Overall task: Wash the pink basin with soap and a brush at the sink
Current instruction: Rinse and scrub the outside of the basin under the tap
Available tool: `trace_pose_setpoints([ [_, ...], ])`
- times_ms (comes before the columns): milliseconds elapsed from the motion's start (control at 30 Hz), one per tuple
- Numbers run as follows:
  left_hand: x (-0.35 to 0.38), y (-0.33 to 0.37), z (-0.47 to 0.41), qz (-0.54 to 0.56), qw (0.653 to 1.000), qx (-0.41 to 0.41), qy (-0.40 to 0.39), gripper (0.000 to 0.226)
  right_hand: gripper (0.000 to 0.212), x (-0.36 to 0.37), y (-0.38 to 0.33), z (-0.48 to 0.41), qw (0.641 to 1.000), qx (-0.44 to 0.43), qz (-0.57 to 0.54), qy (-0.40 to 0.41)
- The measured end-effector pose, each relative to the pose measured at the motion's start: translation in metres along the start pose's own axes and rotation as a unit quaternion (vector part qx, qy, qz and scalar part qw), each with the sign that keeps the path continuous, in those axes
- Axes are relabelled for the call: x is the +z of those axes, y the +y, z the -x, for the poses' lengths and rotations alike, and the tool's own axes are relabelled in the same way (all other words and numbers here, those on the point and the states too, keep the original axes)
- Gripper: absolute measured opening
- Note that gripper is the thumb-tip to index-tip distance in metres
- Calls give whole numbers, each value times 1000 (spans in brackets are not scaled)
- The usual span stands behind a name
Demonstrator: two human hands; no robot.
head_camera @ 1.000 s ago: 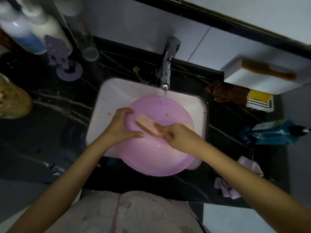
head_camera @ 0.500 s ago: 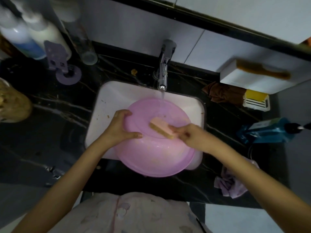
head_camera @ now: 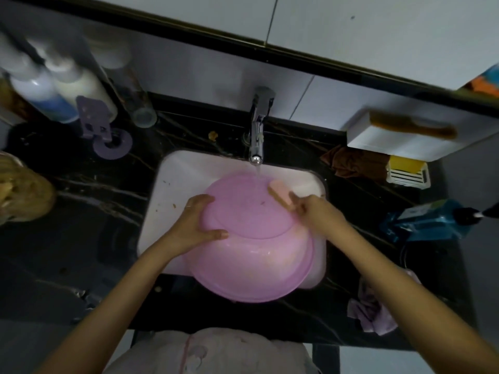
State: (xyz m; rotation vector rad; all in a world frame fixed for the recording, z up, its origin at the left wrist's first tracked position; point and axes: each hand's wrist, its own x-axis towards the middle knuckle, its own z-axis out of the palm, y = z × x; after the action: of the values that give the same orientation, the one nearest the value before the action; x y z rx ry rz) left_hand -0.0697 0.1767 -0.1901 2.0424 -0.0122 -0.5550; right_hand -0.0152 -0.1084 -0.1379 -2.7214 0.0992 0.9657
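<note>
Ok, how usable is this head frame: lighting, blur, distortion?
Head view: dim overall, the black counter nearly swallows detail; the pink basin and both hands read clearly. The bottles at upper left and the brush on the shelf are smeared by blur. Wide-angle bending curves the wall edge.

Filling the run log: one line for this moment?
left hand steadies pink basin | right hand holds brush at far rim | tap running

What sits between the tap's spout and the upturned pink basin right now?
Only a thin stream of water falls from the chrome tap onto the pink plastic basin; nothing else, in the head view.
</note>
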Motion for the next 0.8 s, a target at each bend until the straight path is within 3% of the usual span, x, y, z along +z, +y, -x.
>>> trace_pose_setpoints([
  [67, -3, 8, -3, -102, 990, 33, -87, 111, 47, 1, -11, -9, 998, 26, -29, 45],
  [133, 3, 16, -18, -221, 962, 67, -144, 99, 48, 4, -22, -9, 986, 28, -133, 96],
  [200, 25, 28, -41, -310, 933, 101, -155, 68, 56, 5, -21, -3, 966, 78, -219, 115],
  [267, 51, 40, -69, -347, 919, 129, -136, 57, 68, 11, -15, 9, 962, 128, -226, 87],
  [333, 64, 49, -103, -361, 912, 136, -143, 53, 69, 19, -12, 16, 965, 146, -208, 67],
  [400, 58, 50, -128, -332, 923, 133, -140, 65, 63, 25, -12, 16, 956, 154, -237, 85],
  [500, 37, 35, -139, -317, 941, 87, -77, 69, 55, 30, -12, 13, 947, 166, -258, 96],
  [567, 41, 32, -127, -381, 923, 30, -37, 62, 56, 39, -16, 16, 948, 162, -252, 106],
  [634, 67, 48, -118, -423, 902, 48, -68, 60, 63, 47, -20, 18, 943, 162, -255, 142],
  [734, 92, 64, -130, -370, 905, 139, -156, 48, 67, 50, -26, 16, 949, 164, -205, 175],
  [800, 81, 57, -146, -345, 914, 148, -156, 48, 63, 49, -26, 16, 957, 156, -178, 165],
])
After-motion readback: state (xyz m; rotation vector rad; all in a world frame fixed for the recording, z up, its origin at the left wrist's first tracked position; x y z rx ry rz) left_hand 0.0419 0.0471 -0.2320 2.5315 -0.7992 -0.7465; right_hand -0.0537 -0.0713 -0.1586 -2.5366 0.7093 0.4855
